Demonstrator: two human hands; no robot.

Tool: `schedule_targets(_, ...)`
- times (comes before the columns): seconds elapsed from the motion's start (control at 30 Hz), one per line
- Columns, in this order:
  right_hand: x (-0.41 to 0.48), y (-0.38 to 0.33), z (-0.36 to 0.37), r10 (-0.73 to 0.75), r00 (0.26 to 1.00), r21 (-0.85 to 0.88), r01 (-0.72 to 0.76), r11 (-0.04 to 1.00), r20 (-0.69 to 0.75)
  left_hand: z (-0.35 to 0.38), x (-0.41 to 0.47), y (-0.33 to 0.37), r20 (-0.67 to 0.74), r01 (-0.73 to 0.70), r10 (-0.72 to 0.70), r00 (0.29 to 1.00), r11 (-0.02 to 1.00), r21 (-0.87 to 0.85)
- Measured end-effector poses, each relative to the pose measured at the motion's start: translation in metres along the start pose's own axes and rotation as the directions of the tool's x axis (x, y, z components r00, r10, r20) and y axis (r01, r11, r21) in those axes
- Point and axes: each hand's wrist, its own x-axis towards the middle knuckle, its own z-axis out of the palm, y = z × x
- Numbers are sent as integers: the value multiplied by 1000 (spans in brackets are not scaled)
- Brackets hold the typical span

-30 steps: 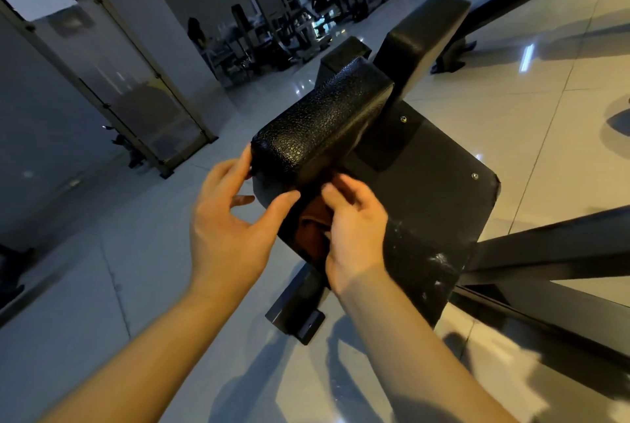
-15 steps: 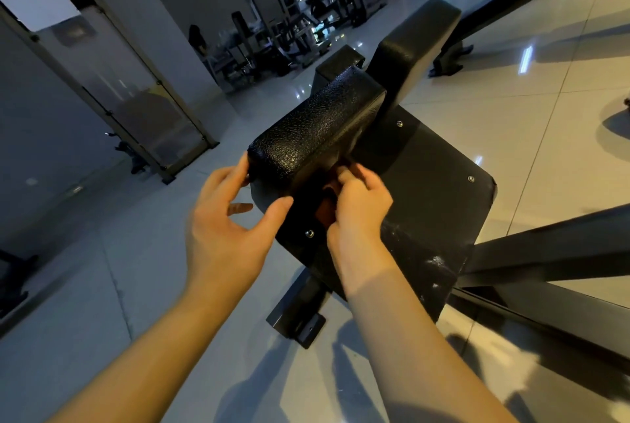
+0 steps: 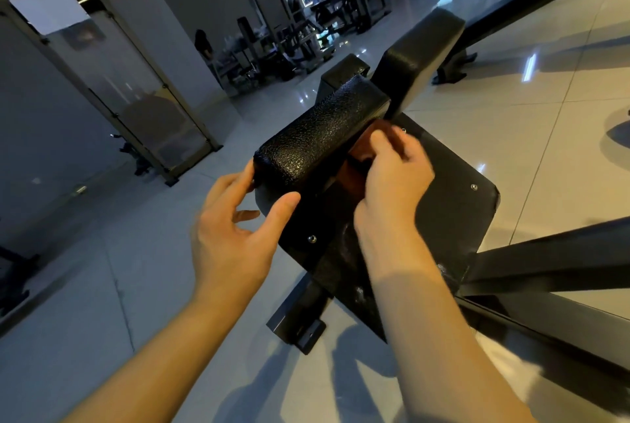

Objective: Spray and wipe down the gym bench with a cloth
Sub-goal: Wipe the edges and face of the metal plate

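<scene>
A black padded gym bench (image 3: pixel 456 218) fills the middle of the head view, with a textured black pad (image 3: pixel 317 139) standing up from its flat panel. My left hand (image 3: pixel 235 228) grips the near end of that pad, fingers on its left side and thumb on the front. My right hand (image 3: pixel 392 177) presses a reddish-brown cloth (image 3: pixel 354 167) into the gap between the pad and the panel. Most of the cloth is hidden under my fingers, which are blurred. No spray bottle is in view.
The bench's black foot (image 3: pixel 300 323) stands on glossy pale floor tiles. Black frame bars (image 3: pixel 552 262) run off to the right. A second upright pad (image 3: pixel 419 54) rises behind. A tall framed mirror (image 3: pixel 112 81) leans at the left wall. Gym machines (image 3: pixel 306 30) stand far back.
My right hand has slid the cloth along the gap, away from me toward the far end of the pad. My left hand has kept its grip on the pad's near end.
</scene>
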Motion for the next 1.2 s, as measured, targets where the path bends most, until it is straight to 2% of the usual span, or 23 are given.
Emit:
schedule_targets(0.07,3,-3,0,-173,985,-57,174,983,23,1,-1,0,-6,2,-2,1000,1000,4)
schedule_targets(0.1,0,3,0,-190,982,-121,191,974,21,2,-1,0,-9,9,-8,1000,1000,8)
schedule_targets(0.13,1,15,-2,-141,990,-171,141,975,13,2,-1,1,-10,18,-18,1000,1000,8)
schedule_targets(0.23,7,41,-4,157,987,-196,-159,968,-27,2,-2,4,-4,38,-38,999,999,-8)
schedule_targets(0.3,14,32,-2,206,977,-181,-214,960,-61,1,-2,7,-1,48,-48,999,999,-14)
schedule_targets(0.37,15,13,0,114,992,-140,-120,983,-48,0,-2,7,-4,55,-55,998,998,-6)
schedule_targets(0.43,11,-7,0,-40,999,-68,39,997,-7,1,-2,6,-8,51,-51,999,999,6)
schedule_targets(0.5,9,-4,-1,-192,981,-92,193,977,14,2,-2,5,-15,51,-51,999,999,9)
schedule_targets(0.57,5,18,-3,-132,991,-162,130,978,-2,2,-3,6,-17,61,-61,998,998,-4)
schedule_targets(0.67,0,54,-6,179,984,-193,-179,965,-21,1,-2,6,-13,39,-39,999,999,-9)
schedule_targets(0.7,-3,58,-7,236,971,-187,-236,953,-26,0,-1,6,-8,35,-35,999,999,-7)
schedule_targets(0.77,-9,52,-7,222,974,-158,-224,962,-35,-2,0,5,-3,31,-31,1000,1000,-2)
schedule_targets(0.9,-32,12,-11,-11,998,-47,14,999,70,-3,3,2,7,12,-12,1000,1000,3)
schedule_targets(0.97,-48,18,-15,-119,985,-101,132,986,122,-2,2,1,12,24,-24,1000,1000,0)
schedule_targets(1.0,-52,26,-16,-104,986,-151,124,981,133,-2,2,1,12,29,-29,999,1000,-8)
schedule_targets(1.07,-55,46,-16,21,994,-218,2,976,105,-2,0,2,9,38,-38,999,999,-32)
schedule_targets(1.13,-53,49,-12,141,989,-219,-129,967,42,-3,0,4,18,48,-47,999,998,-51)
schedule_targets(1.2,-51,36,-8,168,986,-187,-161,969,18,-5,1,6,28,50,-49,998,998,-45)
